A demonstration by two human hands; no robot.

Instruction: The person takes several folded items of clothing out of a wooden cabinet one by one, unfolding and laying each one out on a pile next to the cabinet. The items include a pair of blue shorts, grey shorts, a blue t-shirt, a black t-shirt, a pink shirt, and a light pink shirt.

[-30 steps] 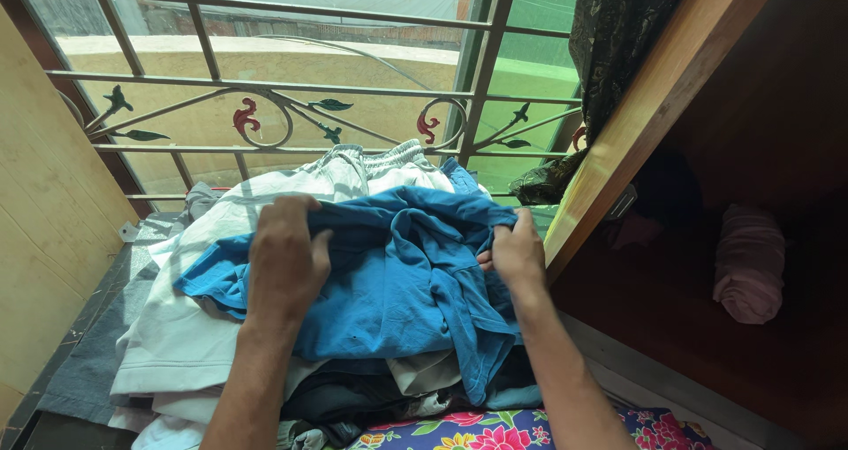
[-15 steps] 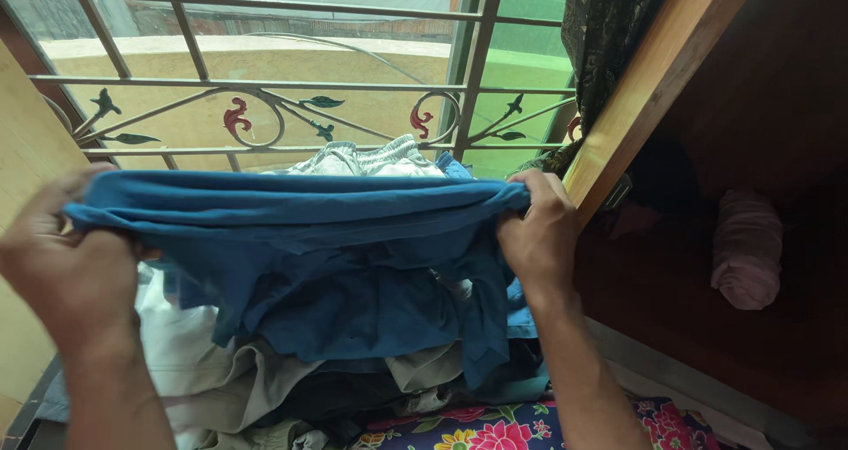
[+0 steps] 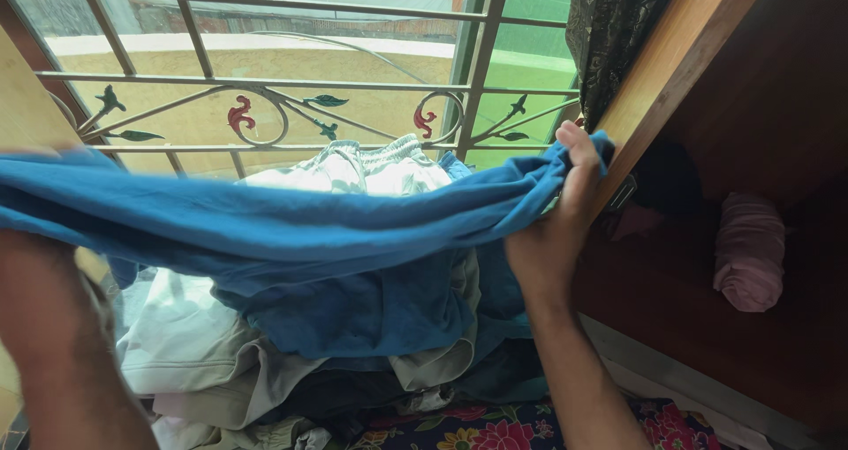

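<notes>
A blue garment (image 3: 291, 229) is stretched wide in the air between my two hands, above a pile of clothes (image 3: 265, 370). My right hand (image 3: 555, 220) grips its right edge, close to the wooden cupboard frame (image 3: 671, 70). My left hand (image 3: 40, 282) holds the left end at the frame's left edge, and the cloth partly hides its fingers. The garment's lower part hangs down onto the pile. A white garment with an elastic waistband (image 3: 362, 167) lies on top of the pile behind the blue one.
A window with a metal grille (image 3: 265, 105) with leaf ornaments stands behind the pile. A dark curtain (image 3: 609, 35) hangs at the top right. The open wooden cupboard holds a rolled pink cloth (image 3: 749, 251). A floral fabric (image 3: 495, 432) lies at the bottom.
Both hands took hold of the blue garment on the pile, lifted it and drew apart, stretching it wide. The left hand has gone far left, the right hand up towards the cupboard frame.
</notes>
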